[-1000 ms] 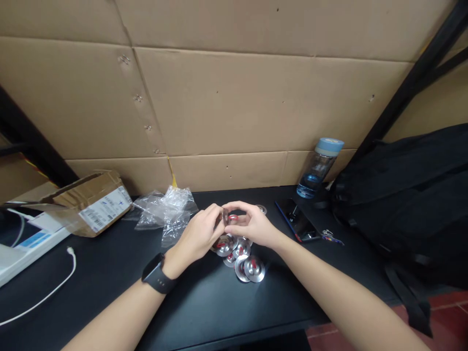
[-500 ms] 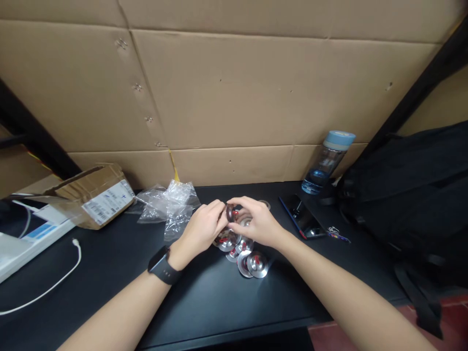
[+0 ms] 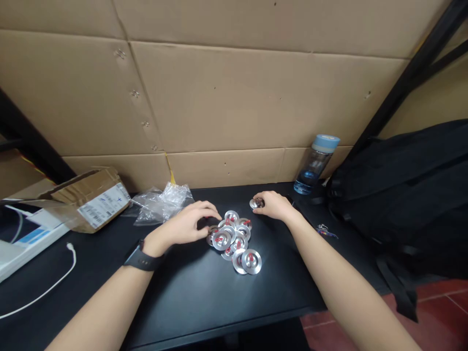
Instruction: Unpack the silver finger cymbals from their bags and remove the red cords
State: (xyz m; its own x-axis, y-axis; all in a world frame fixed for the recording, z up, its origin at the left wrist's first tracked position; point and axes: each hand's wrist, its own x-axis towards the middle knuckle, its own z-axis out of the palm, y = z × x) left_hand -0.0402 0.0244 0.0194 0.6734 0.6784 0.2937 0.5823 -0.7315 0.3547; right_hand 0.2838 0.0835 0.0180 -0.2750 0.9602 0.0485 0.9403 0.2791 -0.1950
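Several shiny metal discs with domed centres and red cords lie in an overlapping pile point(image 3: 221, 240) on the black table point(image 3: 204, 302). My left hand point(image 3: 192, 222) is at the pile's left edge, thumb and fingers apart, with nothing held between them. Further right and back, my right hand point(image 3: 272, 204) has its fingers round a metal disc point(image 3: 256, 203) close to the tabletop. Two overlapping discs point(image 3: 251, 262) form the front end of the pile.
Crumpled clear plastic bags point(image 3: 161, 204) and an open cardboard box point(image 3: 98, 200) are at the back left, near a white cable point(image 3: 54, 287). A bottle point(image 3: 316, 163), a partly hidden phone and a black backpack point(image 3: 409, 204) are on the right.
My hands have separated. My right hand has moved right with a disc, while my left hand has shifted slightly left and opened. The view has also shifted a little.
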